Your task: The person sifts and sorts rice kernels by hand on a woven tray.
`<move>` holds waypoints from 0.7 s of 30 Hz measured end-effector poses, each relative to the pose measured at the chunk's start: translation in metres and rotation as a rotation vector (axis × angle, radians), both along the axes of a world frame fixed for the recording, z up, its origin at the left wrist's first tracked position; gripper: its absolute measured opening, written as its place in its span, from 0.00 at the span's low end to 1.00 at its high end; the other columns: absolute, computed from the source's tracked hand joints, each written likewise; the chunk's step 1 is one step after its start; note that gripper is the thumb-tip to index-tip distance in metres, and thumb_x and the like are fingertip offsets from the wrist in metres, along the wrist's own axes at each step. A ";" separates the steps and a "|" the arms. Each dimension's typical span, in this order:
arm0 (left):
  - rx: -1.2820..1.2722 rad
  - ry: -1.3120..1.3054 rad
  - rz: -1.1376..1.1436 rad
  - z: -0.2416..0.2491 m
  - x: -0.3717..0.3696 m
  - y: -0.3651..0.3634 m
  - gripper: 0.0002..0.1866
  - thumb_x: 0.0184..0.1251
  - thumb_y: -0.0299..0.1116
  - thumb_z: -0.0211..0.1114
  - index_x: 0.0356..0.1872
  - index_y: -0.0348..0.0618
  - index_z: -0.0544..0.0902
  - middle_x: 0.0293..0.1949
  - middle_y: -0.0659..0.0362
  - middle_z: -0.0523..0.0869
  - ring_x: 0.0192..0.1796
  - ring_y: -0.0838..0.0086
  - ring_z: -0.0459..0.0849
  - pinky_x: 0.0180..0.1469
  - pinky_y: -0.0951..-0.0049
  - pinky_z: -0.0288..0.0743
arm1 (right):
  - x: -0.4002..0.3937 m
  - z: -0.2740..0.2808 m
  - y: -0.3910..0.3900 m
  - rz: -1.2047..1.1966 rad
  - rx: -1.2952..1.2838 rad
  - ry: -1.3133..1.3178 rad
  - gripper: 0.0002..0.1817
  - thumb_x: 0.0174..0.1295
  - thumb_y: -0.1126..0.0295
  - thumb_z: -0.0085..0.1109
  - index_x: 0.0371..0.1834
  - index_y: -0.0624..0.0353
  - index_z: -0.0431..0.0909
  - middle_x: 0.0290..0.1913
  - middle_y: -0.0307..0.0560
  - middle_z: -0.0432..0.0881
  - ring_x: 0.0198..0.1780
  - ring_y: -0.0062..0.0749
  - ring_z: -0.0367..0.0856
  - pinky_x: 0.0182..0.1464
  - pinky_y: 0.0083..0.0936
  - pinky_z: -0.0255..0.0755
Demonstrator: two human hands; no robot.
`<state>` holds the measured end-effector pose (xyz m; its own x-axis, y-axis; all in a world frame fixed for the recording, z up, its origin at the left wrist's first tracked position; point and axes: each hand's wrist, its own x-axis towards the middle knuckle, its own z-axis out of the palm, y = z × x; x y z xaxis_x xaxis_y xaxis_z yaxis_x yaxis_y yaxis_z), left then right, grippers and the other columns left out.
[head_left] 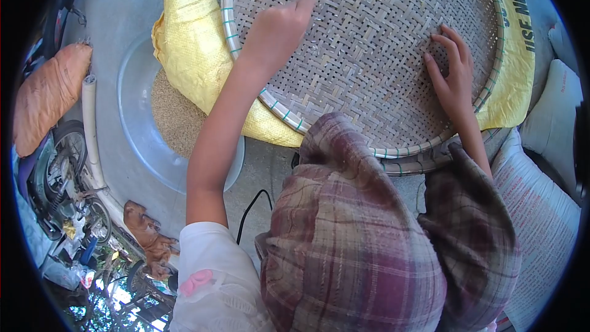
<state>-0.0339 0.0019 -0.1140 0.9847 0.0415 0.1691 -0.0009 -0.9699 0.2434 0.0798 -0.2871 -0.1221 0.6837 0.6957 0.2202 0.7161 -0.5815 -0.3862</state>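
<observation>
Head view: at nine o'clock sits the basin [136, 114] of grain [175, 117]. Toward twelve, the left hand [278, 32] is curled over the woven tray [362, 92], fingers drawn together; whether they pinch anything, I can't tell. Pale grains dot that tray, which spreads around one o'clock. Light fingertip contact suits its weave; pressing could wedge grains. At two, the right hand [452, 74] lies half-open over the tray, fingers parted, grasping nothing visible.
</observation>
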 end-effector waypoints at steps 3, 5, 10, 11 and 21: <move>0.032 0.059 0.058 0.002 0.002 0.000 0.06 0.66 0.32 0.55 0.37 0.40 0.76 0.20 0.53 0.79 0.22 0.63 0.80 0.26 0.68 0.73 | 0.000 0.001 0.000 -0.003 -0.003 0.000 0.17 0.59 0.64 0.56 0.50 0.55 0.72 0.60 0.48 0.67 0.64 0.44 0.62 0.64 0.38 0.53; -0.002 0.038 0.086 0.008 0.003 0.002 0.05 0.67 0.31 0.54 0.35 0.41 0.74 0.17 0.56 0.78 0.18 0.67 0.78 0.22 0.71 0.71 | 0.000 0.001 0.000 -0.003 -0.002 0.002 0.17 0.59 0.64 0.56 0.50 0.55 0.72 0.60 0.48 0.67 0.64 0.44 0.62 0.64 0.38 0.53; -2.035 -0.260 0.400 0.052 -0.028 0.030 0.05 0.68 0.27 0.48 0.32 0.38 0.69 0.13 0.70 0.54 0.13 0.85 0.51 0.16 0.82 0.50 | 0.000 0.001 0.000 0.000 -0.002 0.002 0.17 0.59 0.64 0.56 0.50 0.55 0.72 0.60 0.48 0.67 0.64 0.44 0.62 0.64 0.38 0.52; -2.195 -0.400 0.370 0.056 -0.048 0.043 0.07 0.68 0.26 0.47 0.29 0.38 0.68 0.13 0.69 0.52 0.12 0.85 0.49 0.16 0.81 0.49 | 0.000 0.001 0.000 -0.001 -0.001 0.003 0.17 0.59 0.64 0.56 0.50 0.55 0.72 0.60 0.48 0.67 0.64 0.44 0.62 0.64 0.38 0.52; 0.405 0.246 1.286 0.048 -0.163 0.046 0.21 0.63 0.49 0.55 0.48 0.46 0.80 0.63 0.52 0.65 0.66 0.51 0.59 0.64 0.50 0.54 | 0.001 -0.001 0.000 -0.006 0.007 0.004 0.17 0.59 0.64 0.56 0.50 0.55 0.71 0.60 0.48 0.68 0.64 0.44 0.62 0.64 0.38 0.53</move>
<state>-0.1966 0.0481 -0.0662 0.2954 0.9306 0.2163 0.9475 -0.2563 -0.1912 0.0804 -0.2872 -0.1229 0.6889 0.6900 0.2218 0.7108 -0.5833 -0.3930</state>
